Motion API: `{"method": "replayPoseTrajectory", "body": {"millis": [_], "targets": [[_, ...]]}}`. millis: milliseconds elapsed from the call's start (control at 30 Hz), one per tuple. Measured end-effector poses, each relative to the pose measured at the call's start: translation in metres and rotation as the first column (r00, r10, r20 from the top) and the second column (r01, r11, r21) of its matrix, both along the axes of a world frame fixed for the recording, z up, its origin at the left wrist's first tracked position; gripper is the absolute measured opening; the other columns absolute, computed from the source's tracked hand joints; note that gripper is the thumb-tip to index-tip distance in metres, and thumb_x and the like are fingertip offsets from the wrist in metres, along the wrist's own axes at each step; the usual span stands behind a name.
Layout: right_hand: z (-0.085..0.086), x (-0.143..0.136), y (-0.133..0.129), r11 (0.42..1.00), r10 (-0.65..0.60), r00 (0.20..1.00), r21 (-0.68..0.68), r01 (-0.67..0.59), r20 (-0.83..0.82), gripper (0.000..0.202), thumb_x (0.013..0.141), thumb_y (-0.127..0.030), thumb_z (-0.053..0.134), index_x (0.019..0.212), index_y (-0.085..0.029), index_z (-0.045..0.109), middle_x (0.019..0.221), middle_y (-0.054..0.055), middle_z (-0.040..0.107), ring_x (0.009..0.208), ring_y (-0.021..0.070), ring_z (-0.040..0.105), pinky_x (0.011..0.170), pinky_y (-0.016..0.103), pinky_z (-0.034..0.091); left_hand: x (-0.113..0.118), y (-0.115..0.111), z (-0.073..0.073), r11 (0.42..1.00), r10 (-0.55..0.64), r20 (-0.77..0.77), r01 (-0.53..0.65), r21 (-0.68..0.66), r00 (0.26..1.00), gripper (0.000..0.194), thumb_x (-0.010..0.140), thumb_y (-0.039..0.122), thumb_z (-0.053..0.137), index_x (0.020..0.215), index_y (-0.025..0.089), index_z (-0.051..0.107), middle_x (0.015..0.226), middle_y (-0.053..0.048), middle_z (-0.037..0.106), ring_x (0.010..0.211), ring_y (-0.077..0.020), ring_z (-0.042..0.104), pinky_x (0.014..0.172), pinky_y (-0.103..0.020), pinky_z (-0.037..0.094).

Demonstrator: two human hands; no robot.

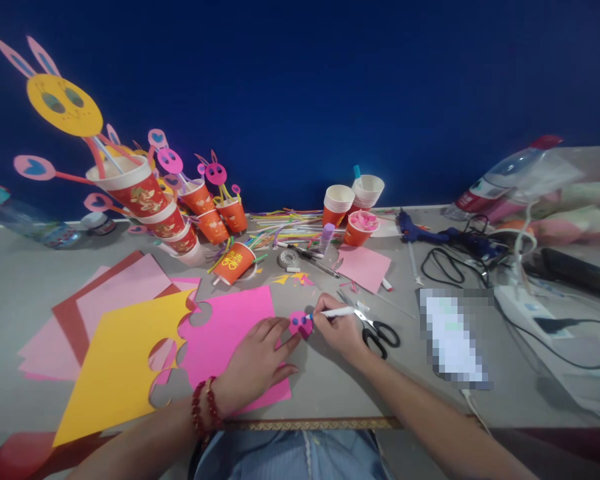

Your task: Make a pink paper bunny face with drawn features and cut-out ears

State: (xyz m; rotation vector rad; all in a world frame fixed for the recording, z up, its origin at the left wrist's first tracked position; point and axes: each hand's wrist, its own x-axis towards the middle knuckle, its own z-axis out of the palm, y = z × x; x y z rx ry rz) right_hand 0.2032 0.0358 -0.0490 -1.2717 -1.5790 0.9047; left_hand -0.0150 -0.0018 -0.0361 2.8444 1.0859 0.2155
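Note:
A small magenta paper circle (300,329) with two blue eye spots lies on the grey table. My left hand (260,360) rests flat with its fingers spread, the fingertips on the circle's left edge. Under that hand spreads a magenta paper sheet (240,310) with cut-out edges. In my right hand (336,330) is a white marker (339,312), its blue tip touching the right-hand spot. Black-handled scissors (380,333) lie just right of my right hand, blades partly hidden near the marker.
Yellow paper (115,353) and pink sheets lie at left. Behind them stand decorated paper cups (145,193) with paper faces. Plain cups (339,200), a glue stick (326,238) and a tape roll (287,258) sit at the back. A phone (453,337) and power strip (540,333) lie right.

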Motion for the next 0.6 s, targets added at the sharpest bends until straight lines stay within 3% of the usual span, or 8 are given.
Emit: {"method": "replayPoseTrajectory", "body": {"millis": [600], "targets": [[-0.0021,0.0024,-0.0008,1.000,0.015,1.000,0.007,-0.015,0.002,0.018,0.078,-0.016,0.053,0.063,-0.023,0.045,0.055,-0.006,0.042,0.052,0.0127,0.039,0.050,0.027,0.028,-0.0007,-0.0002,-0.0035,1.000,0.005,-0.005,-0.005,-0.001,1.000,0.059,0.092,0.052,0.063,0.141,0.023,0.050,0.139,-0.014,0.054,0.128,-0.0307,0.049,0.108,-0.047,0.040]]}}
